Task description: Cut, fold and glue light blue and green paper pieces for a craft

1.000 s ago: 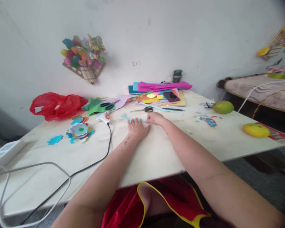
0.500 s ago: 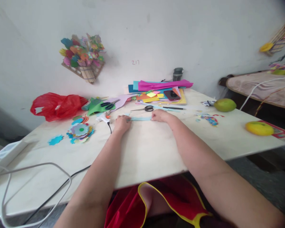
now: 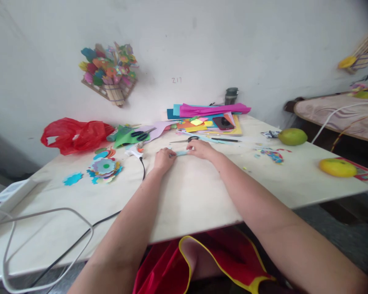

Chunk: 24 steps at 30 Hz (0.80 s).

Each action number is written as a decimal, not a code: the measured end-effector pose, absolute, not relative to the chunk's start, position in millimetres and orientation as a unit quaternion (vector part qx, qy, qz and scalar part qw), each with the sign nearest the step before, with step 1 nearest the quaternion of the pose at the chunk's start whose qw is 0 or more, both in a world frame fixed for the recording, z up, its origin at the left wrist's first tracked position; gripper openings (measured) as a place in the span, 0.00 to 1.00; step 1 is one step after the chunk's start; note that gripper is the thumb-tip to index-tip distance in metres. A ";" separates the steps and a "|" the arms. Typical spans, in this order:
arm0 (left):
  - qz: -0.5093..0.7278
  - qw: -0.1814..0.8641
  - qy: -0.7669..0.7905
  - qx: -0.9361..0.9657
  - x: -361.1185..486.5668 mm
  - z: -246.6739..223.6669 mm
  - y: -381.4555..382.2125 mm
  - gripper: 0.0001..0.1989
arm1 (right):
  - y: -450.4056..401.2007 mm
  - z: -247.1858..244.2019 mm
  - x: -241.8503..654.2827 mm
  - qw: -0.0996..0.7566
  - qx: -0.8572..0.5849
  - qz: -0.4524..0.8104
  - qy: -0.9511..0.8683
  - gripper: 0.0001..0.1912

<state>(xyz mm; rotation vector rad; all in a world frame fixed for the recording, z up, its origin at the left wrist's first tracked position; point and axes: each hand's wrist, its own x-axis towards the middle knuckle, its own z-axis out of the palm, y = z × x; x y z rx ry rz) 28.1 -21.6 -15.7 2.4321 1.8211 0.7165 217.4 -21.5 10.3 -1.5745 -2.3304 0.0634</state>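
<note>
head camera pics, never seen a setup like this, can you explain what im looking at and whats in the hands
There is no machine here: these are a person's own bare arms, seen by one camera worn on the head, looking forward and down. The left hand and right hand are at opposite ends of a light blue strip, probably paper; their exact grip is too small to make out.

They work over a pale table. To the left are a red plastic bag and flower-shaped cutouts. Beyond the hands lie a black pen, a phone and bright pink material. To the right sit a green fruit and a yellow fruit.
</note>
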 end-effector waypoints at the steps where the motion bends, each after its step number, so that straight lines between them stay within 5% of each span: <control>1: 0.230 0.010 0.581 0.780 29.0 -15.8 -22.1 0.09 | -20.9 7.3 212.2 0.163 -0.543 0.011 -0.823 0.13; 24: 0.318 0.168 0.551 0.753 11.0 -25.0 -10.7 0.09 | -16.7 -1.9 203.0 0.156 -0.502 -0.007 -0.851 0.07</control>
